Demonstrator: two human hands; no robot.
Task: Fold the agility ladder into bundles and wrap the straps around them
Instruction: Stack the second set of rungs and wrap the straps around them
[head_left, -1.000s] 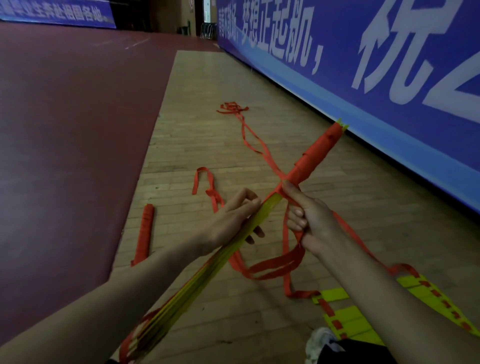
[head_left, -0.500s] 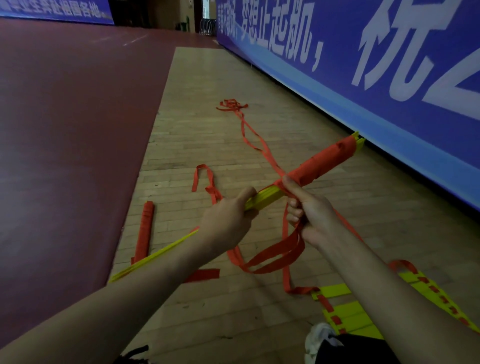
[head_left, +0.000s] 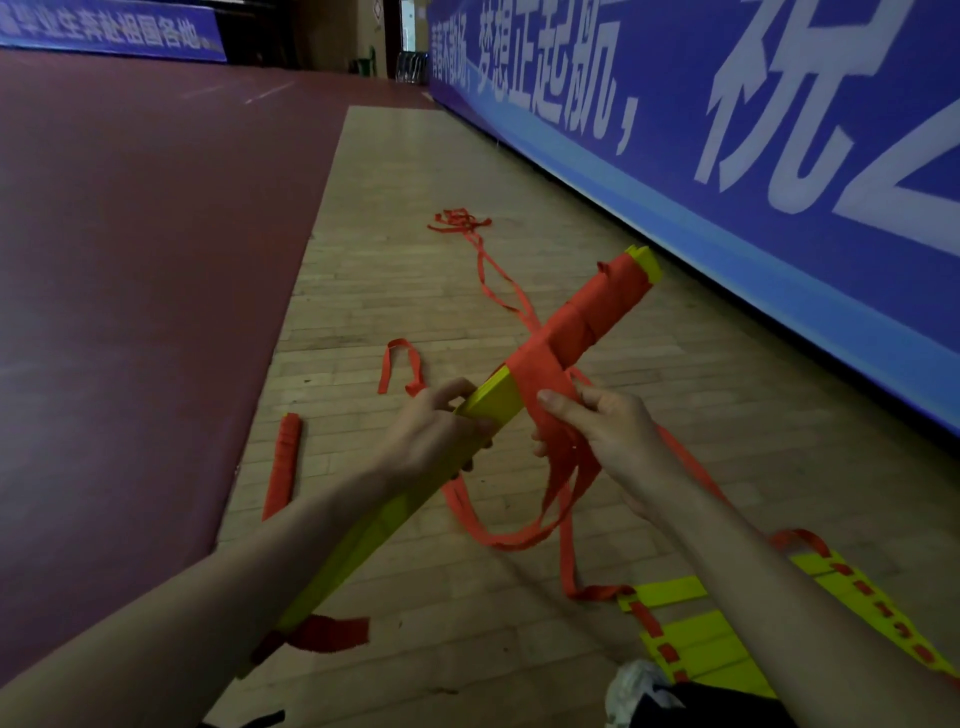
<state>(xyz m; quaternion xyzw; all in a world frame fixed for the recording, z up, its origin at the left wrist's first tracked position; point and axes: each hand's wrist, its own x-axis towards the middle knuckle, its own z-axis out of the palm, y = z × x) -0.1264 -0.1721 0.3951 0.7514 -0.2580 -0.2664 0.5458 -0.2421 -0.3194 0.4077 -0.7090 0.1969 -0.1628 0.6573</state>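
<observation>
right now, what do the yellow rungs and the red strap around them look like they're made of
Yellow rungs: probably hard plastic, smooth with a slight sheen; flat slats with crisp straight edges that look rigid in the stack. Red strap: looks like woven fabric webbing, matte; it hangs in limp loops and wraps snugly round the rungs. The weave is too blurred to confirm.

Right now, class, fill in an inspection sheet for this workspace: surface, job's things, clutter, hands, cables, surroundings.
Surface: wooden floor, dark red court beside it.
Job's things: half-wrapped bundle held up; strap trailing to floor; finished bundle on floor; flat ladder section lower right.
Clutter: pale object at bottom edge, unclear.
Hands: left hand grips the half-wrapped bundle; right hand holds the strap.
Cables: nothing seen.
Surroundings: blue banner along the right.
</observation>
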